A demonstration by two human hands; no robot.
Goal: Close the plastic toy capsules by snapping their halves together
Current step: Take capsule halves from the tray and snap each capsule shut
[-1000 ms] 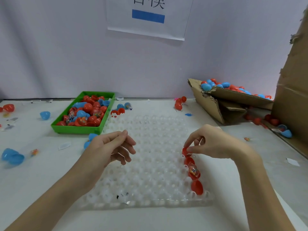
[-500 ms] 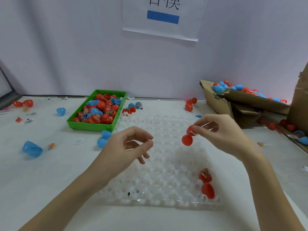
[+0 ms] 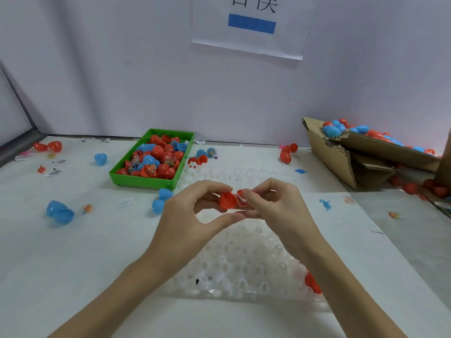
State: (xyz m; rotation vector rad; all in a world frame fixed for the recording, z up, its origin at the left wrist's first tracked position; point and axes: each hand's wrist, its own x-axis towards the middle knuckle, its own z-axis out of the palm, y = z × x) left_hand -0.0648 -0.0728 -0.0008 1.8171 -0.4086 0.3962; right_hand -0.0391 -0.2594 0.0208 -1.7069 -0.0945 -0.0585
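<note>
A red capsule (image 3: pixel 231 199) hangs open in mid-air above the clear dimpled tray (image 3: pixel 246 259), its two halves side by side. My left hand (image 3: pixel 192 215) pinches the left half between thumb and fingers. My right hand (image 3: pixel 273 206) grips the right half. Both hands meet at the middle of the view. Another red capsule (image 3: pixel 312 284) sits in the tray's near right corner, partly hidden by my right forearm.
A green bin (image 3: pixel 151 159) of red and blue capsules stands at the back left. A torn cardboard box (image 3: pixel 361 152) with more capsules lies at the back right. Loose blue capsules (image 3: pixel 59 212), small toys and paper scraps dot the white table.
My right hand lifted the red capsule off the tray's right column. My left hand came in and took hold of its other half. The view tilted up.
</note>
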